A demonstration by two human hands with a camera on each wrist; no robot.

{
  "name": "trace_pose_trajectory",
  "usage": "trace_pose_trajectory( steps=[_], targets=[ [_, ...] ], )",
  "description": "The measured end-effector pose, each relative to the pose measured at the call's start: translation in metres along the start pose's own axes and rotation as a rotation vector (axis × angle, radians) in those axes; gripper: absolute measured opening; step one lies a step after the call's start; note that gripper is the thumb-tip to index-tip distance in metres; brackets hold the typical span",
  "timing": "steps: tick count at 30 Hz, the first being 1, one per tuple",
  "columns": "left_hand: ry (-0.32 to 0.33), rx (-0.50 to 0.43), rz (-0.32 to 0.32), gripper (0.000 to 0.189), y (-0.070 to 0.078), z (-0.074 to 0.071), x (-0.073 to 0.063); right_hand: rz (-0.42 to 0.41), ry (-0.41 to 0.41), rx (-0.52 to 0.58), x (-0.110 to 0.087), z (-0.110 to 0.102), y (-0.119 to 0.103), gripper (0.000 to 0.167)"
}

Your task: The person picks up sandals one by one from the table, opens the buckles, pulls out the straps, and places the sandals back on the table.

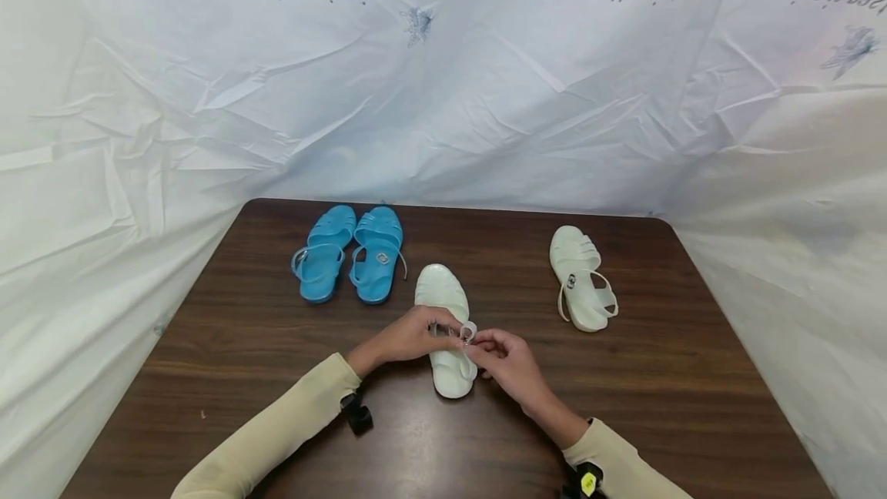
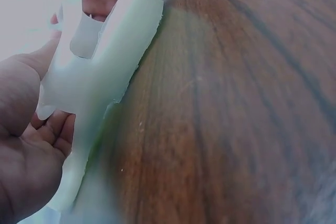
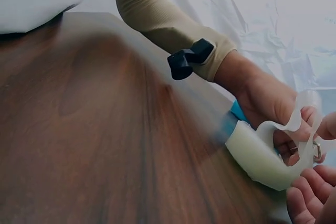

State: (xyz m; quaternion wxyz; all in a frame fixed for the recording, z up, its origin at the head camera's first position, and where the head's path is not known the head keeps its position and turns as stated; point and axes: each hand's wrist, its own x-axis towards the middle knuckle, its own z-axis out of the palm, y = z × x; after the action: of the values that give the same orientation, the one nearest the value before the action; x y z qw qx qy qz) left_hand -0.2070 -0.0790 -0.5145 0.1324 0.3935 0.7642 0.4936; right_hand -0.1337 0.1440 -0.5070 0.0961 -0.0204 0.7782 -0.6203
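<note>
A white sandal point(image 1: 440, 287) lies toe-forward on the table in front of the person. The left hand point(image 1: 419, 333) reaches across its middle and pinches the ankle strap point(image 1: 468, 329) near a small metal buckle point(image 3: 317, 151). From the other side, the right hand point(image 1: 509, 364) has thumb and fingertips at the same strap, pinching it close to the buckle. The strap bends up into a loop between the two hands. In the left wrist view, the sandal point(image 2: 126, 45) appears from its side, with the left thumb and curled fingers around the strap area. Fingers partly hide the buckle.
A pair of blue sandals point(image 1: 374, 287) stands at the back left of the dark wooden table point(image 1: 624, 406). Another white sandal point(image 1: 571, 245) lies at the back right, its strap looped out. White printed sheeting point(image 1: 443, 137) hangs behind and beside the table.
</note>
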Motion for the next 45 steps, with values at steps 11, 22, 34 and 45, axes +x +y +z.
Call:
trace_pose_trajectory(
  steps=[11,22,34,45],
  targets=[
    [0.035,-0.065,-0.042,0.019,-0.002,-0.002,-0.004,-0.202,0.115,-0.257,0.004,0.007,0.001,0.011],
    [0.041,0.127,0.029,0.026,0.014,-0.009,0.0,-0.284,0.166,-0.338,0.006,0.012,0.0,0.018],
    [0.04,0.015,0.012,0.01,0.011,-0.007,0.002,-0.285,0.156,-0.344,0.009,0.015,0.001,0.013],
    [-0.006,0.071,-0.021,0.014,0.007,-0.015,-0.004,-0.34,0.155,-0.375,0.007,0.014,0.002,0.013]
  ],
)
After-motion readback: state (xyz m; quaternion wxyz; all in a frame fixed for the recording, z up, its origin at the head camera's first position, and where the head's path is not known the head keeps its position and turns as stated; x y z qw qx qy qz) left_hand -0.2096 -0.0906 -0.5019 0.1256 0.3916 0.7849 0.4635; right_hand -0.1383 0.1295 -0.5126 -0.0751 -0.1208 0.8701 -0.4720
